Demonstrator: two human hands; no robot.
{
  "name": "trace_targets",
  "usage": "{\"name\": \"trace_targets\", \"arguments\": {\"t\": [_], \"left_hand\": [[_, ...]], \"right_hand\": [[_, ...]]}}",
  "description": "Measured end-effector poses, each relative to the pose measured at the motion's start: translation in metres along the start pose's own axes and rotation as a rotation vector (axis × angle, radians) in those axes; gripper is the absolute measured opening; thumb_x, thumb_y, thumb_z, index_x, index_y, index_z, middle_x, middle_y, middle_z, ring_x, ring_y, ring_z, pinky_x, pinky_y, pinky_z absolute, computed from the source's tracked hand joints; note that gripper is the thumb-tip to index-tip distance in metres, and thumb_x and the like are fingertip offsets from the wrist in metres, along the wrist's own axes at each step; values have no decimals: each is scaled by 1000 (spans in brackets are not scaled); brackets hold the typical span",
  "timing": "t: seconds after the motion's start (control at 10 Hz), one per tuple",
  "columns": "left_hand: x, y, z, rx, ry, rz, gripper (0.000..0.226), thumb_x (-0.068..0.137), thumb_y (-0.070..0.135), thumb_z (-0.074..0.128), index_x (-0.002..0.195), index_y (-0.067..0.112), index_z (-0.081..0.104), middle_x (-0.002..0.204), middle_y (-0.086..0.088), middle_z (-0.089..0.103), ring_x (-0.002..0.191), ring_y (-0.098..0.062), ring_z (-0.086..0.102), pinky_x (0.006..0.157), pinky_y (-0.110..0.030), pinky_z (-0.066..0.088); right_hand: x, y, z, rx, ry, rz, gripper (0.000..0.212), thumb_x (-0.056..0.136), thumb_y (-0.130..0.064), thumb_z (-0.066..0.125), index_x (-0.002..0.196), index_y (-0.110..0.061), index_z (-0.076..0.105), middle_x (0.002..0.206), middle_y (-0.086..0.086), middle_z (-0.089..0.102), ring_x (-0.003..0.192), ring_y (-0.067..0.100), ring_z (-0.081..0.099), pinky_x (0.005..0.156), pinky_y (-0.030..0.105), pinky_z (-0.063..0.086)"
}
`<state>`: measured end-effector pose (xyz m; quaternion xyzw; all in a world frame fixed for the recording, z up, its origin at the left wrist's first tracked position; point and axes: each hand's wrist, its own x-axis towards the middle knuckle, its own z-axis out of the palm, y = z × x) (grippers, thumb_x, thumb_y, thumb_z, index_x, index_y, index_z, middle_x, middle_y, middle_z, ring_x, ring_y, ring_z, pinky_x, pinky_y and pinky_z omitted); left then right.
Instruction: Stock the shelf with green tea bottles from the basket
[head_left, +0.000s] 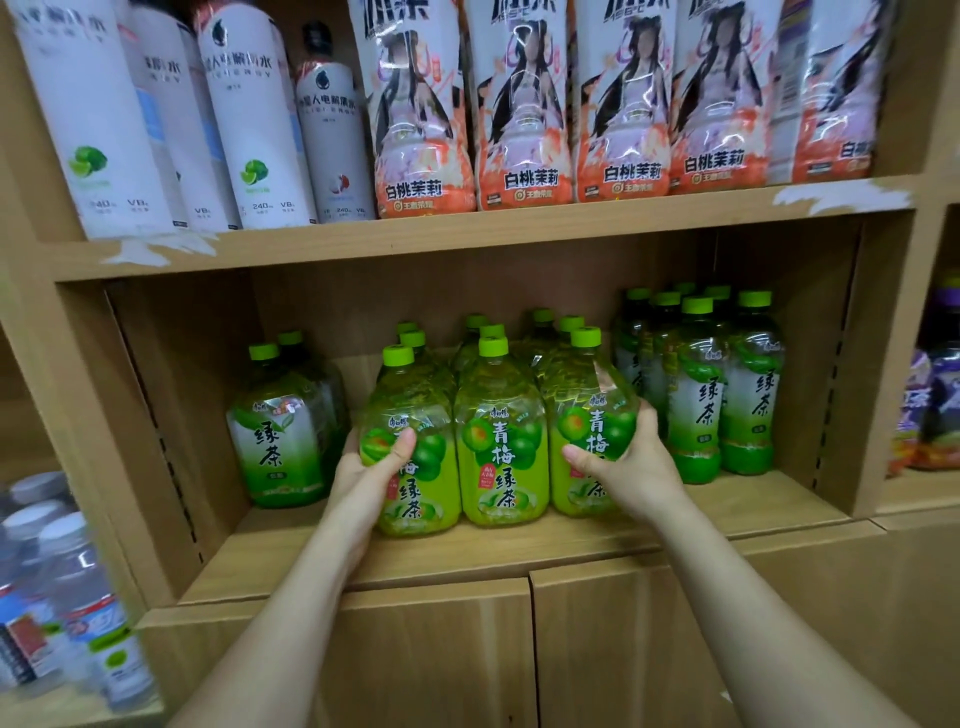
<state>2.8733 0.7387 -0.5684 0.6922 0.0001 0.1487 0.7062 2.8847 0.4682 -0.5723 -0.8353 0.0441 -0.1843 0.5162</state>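
Observation:
Several green tea bottles with green caps stand in three rows on the lower wooden shelf. My left hand grips the front left bottle, thumb across its label. My right hand grips the front right bottle from its right side. Between them stands the front middle bottle, untouched. Two more green tea bottles sit at the left of the shelf, and a taller group stands at the right. No basket is in view.
The upper shelf carries white bottles and peach-labelled bottles. Water bottles fill the compartment at the lower left. Purple packs sit at the far right. Closed cabinet doors lie below the shelf.

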Motion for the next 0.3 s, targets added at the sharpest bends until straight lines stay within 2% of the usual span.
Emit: {"name": "trace_targets", "arguments": {"t": [0.1,0.2,0.3], "left_hand": [[-6,7,1,67,30,-1,81,60,58,71,130,31,43,117,-2,64,105,-23,62,95,-46,49],[-13,6,4,170,156,54,89,66,59,73,139,29,33,123,-1,58,115,-24,56,98,-47,47],[-32,12,6,354,297,222,76,77,41,72,141,28,33,135,-2,50,126,-22,45,105,-42,38]], "right_hand": [[-8,-5,-3,-1,-35,38,108,64,-49,81,145,-15,18,140,8,49,127,29,48,104,44,42],[-16,-3,-8,-92,-42,35,115,66,-52,79,150,-13,9,150,13,37,134,31,41,108,45,38],[-33,-10,-35,-167,-21,-34,102,77,-44,73,151,-18,8,153,12,32,137,31,38,108,45,35]]}}
